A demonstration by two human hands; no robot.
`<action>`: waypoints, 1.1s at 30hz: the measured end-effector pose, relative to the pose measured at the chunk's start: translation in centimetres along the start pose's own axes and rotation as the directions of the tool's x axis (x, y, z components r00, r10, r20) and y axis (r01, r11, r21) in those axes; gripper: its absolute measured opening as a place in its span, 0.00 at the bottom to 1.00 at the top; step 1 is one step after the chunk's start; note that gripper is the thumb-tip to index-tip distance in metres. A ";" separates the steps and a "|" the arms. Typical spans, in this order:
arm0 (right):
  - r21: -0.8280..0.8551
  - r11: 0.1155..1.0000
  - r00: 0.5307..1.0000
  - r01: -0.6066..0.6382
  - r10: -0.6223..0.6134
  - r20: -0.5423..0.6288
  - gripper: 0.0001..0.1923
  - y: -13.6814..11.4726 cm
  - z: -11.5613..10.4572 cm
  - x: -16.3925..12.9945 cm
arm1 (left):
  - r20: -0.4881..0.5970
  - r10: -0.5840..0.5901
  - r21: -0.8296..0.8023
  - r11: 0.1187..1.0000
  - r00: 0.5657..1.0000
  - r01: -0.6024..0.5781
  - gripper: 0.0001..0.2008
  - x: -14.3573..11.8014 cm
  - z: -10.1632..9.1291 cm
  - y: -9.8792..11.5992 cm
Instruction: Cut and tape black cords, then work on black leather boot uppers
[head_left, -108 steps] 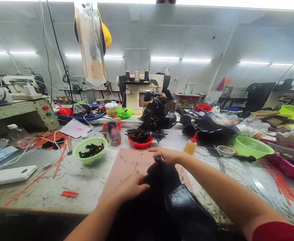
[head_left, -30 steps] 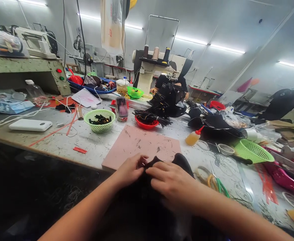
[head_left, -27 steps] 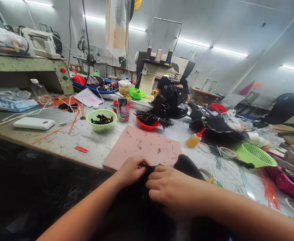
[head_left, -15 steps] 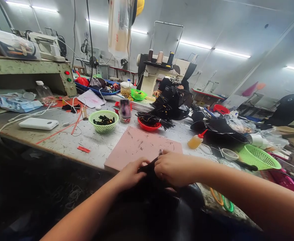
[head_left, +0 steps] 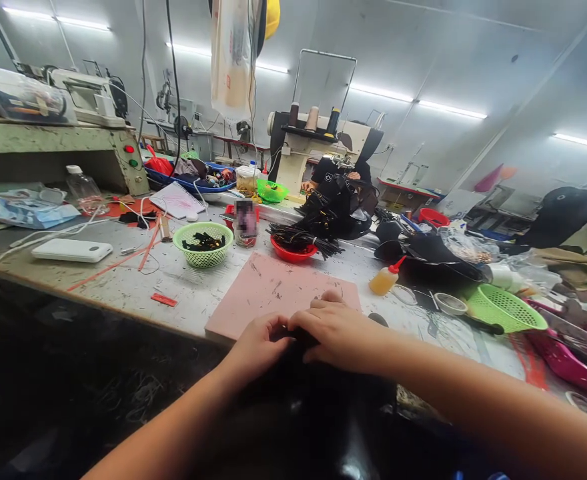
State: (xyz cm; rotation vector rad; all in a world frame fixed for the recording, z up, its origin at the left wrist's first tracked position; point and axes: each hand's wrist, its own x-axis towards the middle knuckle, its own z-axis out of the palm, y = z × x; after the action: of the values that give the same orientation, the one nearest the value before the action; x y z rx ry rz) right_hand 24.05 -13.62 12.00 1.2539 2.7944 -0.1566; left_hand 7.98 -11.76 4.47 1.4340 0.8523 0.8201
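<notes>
Black bag lies under left hand and right hand.

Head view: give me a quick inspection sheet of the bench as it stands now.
Surface: grey worktable, scuffed, with a pink cutting mat.
Job's things: black material at the near table edge, under both hands.
Clutter: green basket of black pieces, red bowl of black strips, glue bottle, white power bank.
Grippers: left hand and right hand pinch the black material together.
Cables: white cable across the left of the table.
Surroundings: sewing machine behind, a person seated at it.
</notes>
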 end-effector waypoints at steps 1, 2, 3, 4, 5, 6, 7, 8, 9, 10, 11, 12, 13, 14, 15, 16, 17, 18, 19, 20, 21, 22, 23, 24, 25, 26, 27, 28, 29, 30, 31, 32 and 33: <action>0.018 1.000 1.000 -0.019 0.019 -0.009 0.17 -0.1 0.0 0.0 | 0.017 -0.018 -0.026 1.000 1.000 0.018 0.08 -0.2 0.1 0.1; 0.034 0.999 0.999 -0.036 0.036 -0.018 0.15 -0.3 0.0 -0.1 | 0.036 -0.041 -0.055 0.998 0.998 0.043 0.10 -0.4 0.1 0.1; 0.046 0.998 0.998 -0.046 0.047 -0.029 0.12 -0.4 -0.1 -0.1 | 0.055 -0.067 -0.082 0.994 0.996 0.072 0.12 -0.6 0.1 0.1; 0.054 0.997 0.998 -0.051 0.054 -0.045 0.08 -0.6 -0.2 -0.2 | 0.073 -0.092 -0.108 0.989 0.993 0.100 0.13 -0.7 0.2 0.1; 0.055 0.997 0.996 -0.056 0.060 -0.071 0.06 -0.7 -0.2 -0.3 | 0.080 -0.111 -0.134 0.984 0.991 0.121 0.14 -0.9 0.2 0.1; 0.053 0.997 0.993 -0.059 0.065 -0.103 0.05 -0.7 -0.3 -0.5 | 0.066 -0.123 -0.160 0.978 0.990 0.132 0.14 -1.0 0.2 0.1; 0.049 0.997 0.989 -0.058 0.064 -0.134 0.05 -0.7 -0.3 -0.6 | 0.038 -0.131 -0.184 0.973 0.991 0.136 0.13 -1.1 0.2 0.1; 0.047 0.998 0.985 -0.051 0.058 -0.164 0.05 -0.7 -0.2 -0.8 | 0.006 -0.139 -0.208 0.968 0.990 0.137 0.13 -1.1 0.1 0.1; 0.046 0.998 0.981 -0.039 0.047 -0.186 0.05 -0.7 0.0 -0.9 | -0.024 -0.145 -0.228 0.964 0.989 0.136 0.12 -1.1 0.1 0.0; 0.040 0.999 0.978 -0.024 0.032 -0.205 0.05 -0.8 0.2 -1.0 | -0.049 -0.150 -0.243 0.961 0.987 0.134 0.11 -1.0 0.1 -0.1; 0.026 1.000 0.975 -0.005 0.010 -0.223 0.05 -0.8 0.6 -1.1 | -0.062 -0.150 -0.250 0.959 0.987 0.130 0.10 -1.0 0.1 -0.1; 0.005 1.000 0.970 0.014 -0.012 -0.243 0.05 -0.9 1.1 -1.2 | -0.064 -0.142 -0.252 0.960 0.988 0.122 0.10 -0.9 0.1 -0.2; -0.021 0.999 0.961 0.033 -0.038 -0.275 0.05 -1.0 1.6 -1.2 | -0.062 -0.125 -0.247 0.963 0.990 0.106 0.10 -0.9 0.2 -0.2; -0.047 0.998 0.943 0.051 -0.064 -0.326 0.05 -1.1 2.3 -1.2 | -0.068 -0.102 -0.232 0.969 0.992 0.084 0.09 -0.9 0.2 -0.2; -0.070 0.995 0.914 0.064 -0.087 -0.396 0.05 -1.1 3.0 -1.2 | -0.079 -0.081 -0.211 0.975 0.994 0.063 0.09 -0.9 0.2 -0.2; -0.086 0.994 0.872 0.069 -0.102 -0.479 0.05 -1.1 3.8 -1.3 | -0.093 -0.069 -0.189 0.981 0.993 0.051 0.09 -0.9 0.2 -0.1; -0.088 0.994 0.819 0.064 -0.103 -0.565 0.05 -0.9 4.6 -1.5 | -0.105 -0.069 -0.172 0.984 0.992 0.051 0.09 -1.0 0.2 -0.1; -0.071 0.996 0.759 0.050 -0.084 -0.646 0.06 -0.5 5.5 -1.8 | -0.116 -0.083 -0.163 0.985 0.990 0.064 0.09 -1.0 0.1 -0.1; -0.025 0.999 0.704 0.025 -0.036 -0.710 0.12 0.0 6.3 -2.3 | -0.121 -0.105 -0.162 0.983 0.987 0.084 0.09 -1.1 0.0 -0.1; 0.053 0.999 0.672 -0.006 0.043 -0.739 0.21 0.7 7.0 -2.9 | -0.124 -0.128 -0.169 0.980 0.984 0.106 0.10 -1.1 -0.2 -0.1; 0.158 0.987 0.678 -0.034 0.139 -0.722 0.30 1.5 7.6 -3.6 | -0.128 -0.150 -0.180 0.976 0.980 0.126 0.10 -1.1 -0.4 -0.2; 0.275 0.959 0.721 -0.063 0.234 -0.652 0.38 2.5 8.1 -4.4 | -0.138 -0.168 -0.192 0.971 0.976 0.139 0.11 -1.1 -0.5 -0.3; 0.385 0.918 0.787 -0.100 0.310 -0.534 0.43 3.4 8.6 -5.2 | -0.150 -0.181 -0.202 0.968 0.972 0.149 0.11 -1.0 -0.7 -0.4; 0.464 0.873 0.852 -0.149 0.351 -0.388 0.46 4.3 8.9 -5.9 | -0.162 -0.189 -0.207 0.966 0.969 0.154 0.11 -0.9 -0.8 -0.6; 0.497 0.843 0.896 -0.207 0.367 -0.248 0.46 5.2 9.2 -6.5 | -0.174 -0.194 -0.210 0.965 0.966 0.156 0.11 -0.8 -0.9 -0.8; 0.484 0.835 0.918 -0.261 0.370 -0.142 0.47 5.9 9.4 -7.0 | -0.185 -0.198 -0.216 0.964 0.962 0.157 0.11 -0.6 -1.0 -1.0; 0.435 0.849 0.925 -0.300 0.370 -0.083 0.48 6.5 9.5 -7.3 | -0.196 -0.202 -0.226 0.962 0.960 0.156 0.11 -0.3 -1.1 -1.1; 0.361 0.876 0.926 -0.320 0.370 -0.075 0.47 7.1 9.6 -7.5 | -0.210 -0.203 -0.235 0.960 0.956 0.152 0.10 -0.1 -1.1 -1.3; 0.278 0.907 0.928 -0.317 0.357 -0.108 0.42 7.6 9.6 -7.6 | -0.226 -0.201 -0.245 0.959 0.953 0.144 0.10 0.2 -1.2 -1.5; 0.192 0.936 0.929 -0.296 0.329 -0.172 0.35 8.1 9.6 -7.7 | -0.245 -0.200 -0.254 0.958 0.949 0.136 0.10 0.4 -1.3 -1.7; 0.108 0.956 0.921 -0.273 0.292 -0.259 0.27 8.6 9.4 -7.7 | -0.266 -0.200 -0.263 0.956 0.943 0.128 0.10 0.6 -1.4 -1.9; 0.020 0.966 0.904 -0.257 0.248 -0.348 0.23 8.9 9.3 -7.8 | -0.288 -0.202 -0.272 0.955 0.936 0.123 0.10 0.8 -1.5 -2.1; -0.070 0.966 0.881 -0.249 0.197 -0.430 0.22 9.1 9.1 -8.0 | -0.313 -0.209 -0.282 0.952 0.926 0.119 0.10 0.9 -1.7 -2.3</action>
State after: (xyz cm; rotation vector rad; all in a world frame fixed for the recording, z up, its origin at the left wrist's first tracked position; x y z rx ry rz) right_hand 36.37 -14.62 3.29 1.7444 2.8973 0.3381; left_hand 6.79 -10.14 2.19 0.9885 1.0692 1.0259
